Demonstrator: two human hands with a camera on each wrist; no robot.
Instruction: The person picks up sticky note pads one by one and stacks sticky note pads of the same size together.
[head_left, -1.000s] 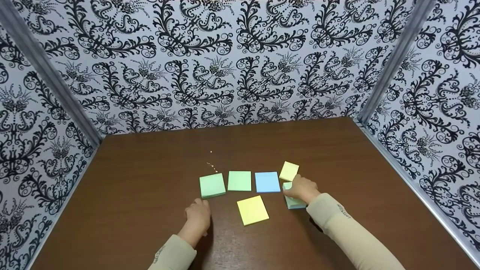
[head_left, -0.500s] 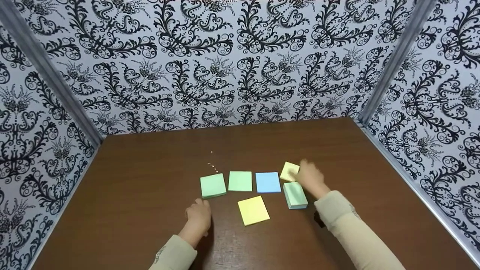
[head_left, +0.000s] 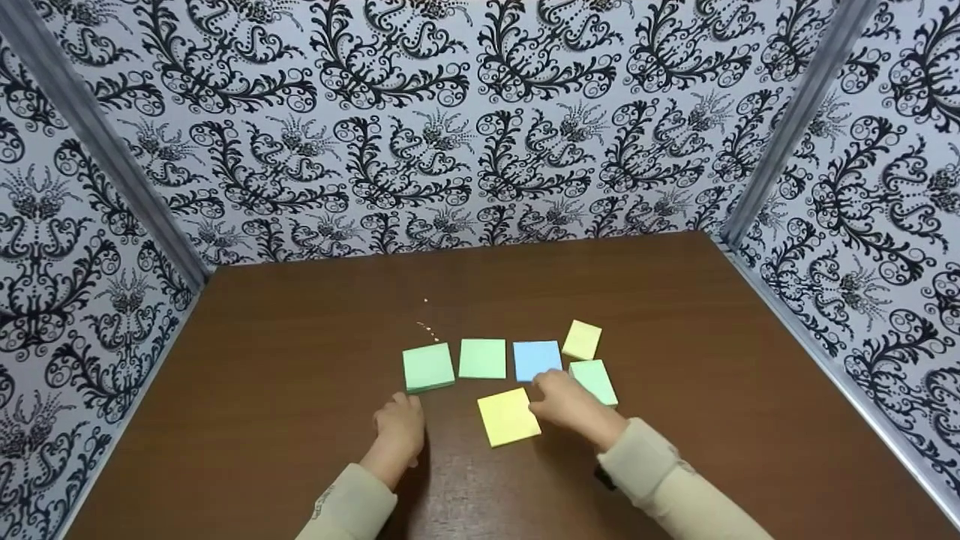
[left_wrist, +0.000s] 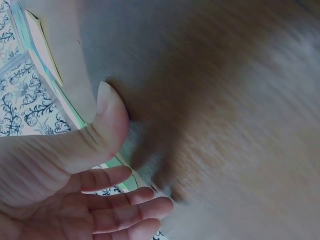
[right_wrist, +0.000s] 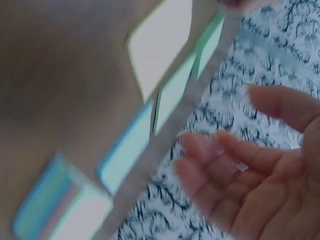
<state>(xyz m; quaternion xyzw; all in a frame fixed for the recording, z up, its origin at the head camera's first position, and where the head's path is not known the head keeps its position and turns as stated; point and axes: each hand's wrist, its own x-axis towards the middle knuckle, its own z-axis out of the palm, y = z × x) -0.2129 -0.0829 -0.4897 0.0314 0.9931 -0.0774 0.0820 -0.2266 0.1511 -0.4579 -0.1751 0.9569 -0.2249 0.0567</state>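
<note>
My left hand point(head_left: 400, 429) rests near the table in front of the left green sticky-note pad point(head_left: 428, 366), fingers loosely bent and holding nothing. In the left wrist view its thumb and fingers stand apart. My right hand point(head_left: 571, 405) hovers just right of the large yellow sticky-note pad point(head_left: 504, 418), its fingers relaxed and nothing between them in the right wrist view. Behind it lies a blue sticky-note pad point(head_left: 534, 357), partly covered by the fingers. A thick stack with a green top point(head_left: 594, 381) is partly hidden by that hand; blue and pink layers show on its side point(right_wrist: 50, 205).
Another green pad point(head_left: 482, 358) lies between the left green pad and the blue one. A small yellow pad point(head_left: 583, 340) sits behind the thick stack. Small pale specks point(head_left: 427, 328) mark the brown table point(head_left: 315, 322). Patterned walls point(head_left: 465, 150) enclose its back and sides.
My right hand let go of the thick stack, passed over the small yellow pad, then swung left and nearer to the large yellow pad. The left hand stays almost still.
</note>
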